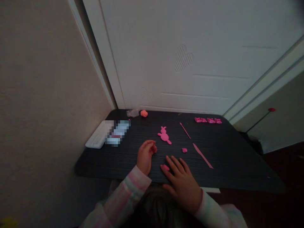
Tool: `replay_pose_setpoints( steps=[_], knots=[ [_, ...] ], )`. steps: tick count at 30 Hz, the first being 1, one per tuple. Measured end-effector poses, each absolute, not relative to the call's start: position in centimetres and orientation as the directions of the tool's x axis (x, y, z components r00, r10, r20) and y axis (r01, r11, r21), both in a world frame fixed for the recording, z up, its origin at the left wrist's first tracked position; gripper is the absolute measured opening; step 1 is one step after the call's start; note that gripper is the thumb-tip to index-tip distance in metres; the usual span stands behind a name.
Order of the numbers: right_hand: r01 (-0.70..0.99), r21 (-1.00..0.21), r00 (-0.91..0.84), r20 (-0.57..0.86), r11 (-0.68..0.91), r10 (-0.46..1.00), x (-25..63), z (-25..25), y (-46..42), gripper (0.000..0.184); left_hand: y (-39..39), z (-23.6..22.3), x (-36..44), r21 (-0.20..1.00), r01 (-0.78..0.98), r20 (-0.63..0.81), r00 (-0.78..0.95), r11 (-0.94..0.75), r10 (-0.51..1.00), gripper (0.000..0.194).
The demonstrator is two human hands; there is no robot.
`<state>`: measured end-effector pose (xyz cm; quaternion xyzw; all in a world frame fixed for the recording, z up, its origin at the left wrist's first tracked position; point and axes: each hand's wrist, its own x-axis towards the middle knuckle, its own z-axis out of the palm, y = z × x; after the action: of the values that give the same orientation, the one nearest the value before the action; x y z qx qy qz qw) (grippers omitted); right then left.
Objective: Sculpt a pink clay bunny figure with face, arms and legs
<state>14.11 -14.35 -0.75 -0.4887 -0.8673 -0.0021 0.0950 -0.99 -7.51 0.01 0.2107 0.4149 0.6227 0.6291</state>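
Observation:
My left hand (145,155) rests near the table's front edge, its fingers curled inward; whether anything is inside them is hidden. My right hand (182,182) lies palm down with the fingers spread, and its index finger touches a small pink clay piece (166,167). Beyond both hands lies a flat pink clay rabbit (164,136) with ears, a round body, one arm and one leg showing. A small crumpled pink clay lump (184,150) sits to the rabbit's right. Farther right are a pink modelling knife (202,155) and a thinner pink modelling stick (185,130).
An orange clay lump (143,113) and clear plastic wrap (133,113) lie at the back left of the dark table (237,158). A white case (98,136) and a blurred-out rectangle (118,133) are at left. Pink bow-shaped pieces (208,120) line the back right, before a white door (152,47).

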Motion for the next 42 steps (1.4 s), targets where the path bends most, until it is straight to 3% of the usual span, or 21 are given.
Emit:
replay_pose_setpoints(
  steps=[5, 10, 14, 19, 23, 27, 32, 36, 40, 42],
  knots=[
    [0.887, -0.092, -0.428, 0.207, 0.453, 0.88, 14.02, -0.77, -14.28, 0.048, -7.49, -0.04, -1.0, 0.782, -0.606, -0.266, -0.117, 0.144, 0.957, 0.011],
    [0.798, -0.136, -0.57, 0.151, 0.588, 0.808, 13.9, -0.91, -14.42, 0.053, -7.49, -0.07, -1.0, 0.777, -0.613, -0.267, -0.116, 0.143, 0.957, 0.009],
    [0.867, -0.139, -0.455, 0.169, 0.479, 0.874, 14.03, -1.0, -14.51, 0.052, -7.52, -0.02, -0.96, 0.776, -0.615, -0.263, -0.112, 0.142, 0.958, 0.008],
    [0.758, -0.154, -0.619, 0.137, 0.634, 0.774, 13.64, -0.88, -15.1, 0.057, -7.57, 0.07, -0.96, 0.775, -0.615, -0.262, -0.11, 0.142, 0.959, 0.008],
    [0.846, -0.148, -0.495, 0.143, 0.513, 0.857, 13.42, -0.79, -14.91, 0.052, -7.56, 0.01, -0.97, 0.776, -0.614, -0.259, -0.105, 0.142, 0.96, 0.008],
    [0.735, -0.148, -0.651, 0.119, 0.662, 0.75, 13.51, -0.79, -14.73, 0.054, -7.54, -0.11, -0.96, 0.777, -0.614, -0.254, -0.103, 0.14, 0.962, 0.008],
    [0.845, -0.126, -0.511, 0.1, 0.52, 0.854, 13.78, -0.93, -14.52, 0.057, -7.54, -0.13, -0.94, 0.778, -0.613, -0.252, -0.099, 0.14, 0.963, 0.008],
    [0.733, -0.147, -0.659, 0.09, 0.664, 0.747, 13.48, -0.92, -14.79, 0.064, -7.54, -0.05, -0.92, 0.78, -0.611, -0.249, -0.101, 0.137, 0.963, 0.008],
    [0.844, -0.153, -0.503, 0.108, 0.514, 0.858, 13.45, -0.74, -14.39, 0.059, -7.54, -0.09, -0.91, 0.782, -0.608, -0.248, -0.104, 0.135, 0.963, 0.008],
    [0.827, -0.156, -0.531, 0.101, 0.541, 0.841, 13.4, -0.7, -14.28, 0.061, -7.53, -0.15, -0.91, 0.784, -0.605, -0.248, -0.099, 0.139, 0.964, 0.008]
  ],
)
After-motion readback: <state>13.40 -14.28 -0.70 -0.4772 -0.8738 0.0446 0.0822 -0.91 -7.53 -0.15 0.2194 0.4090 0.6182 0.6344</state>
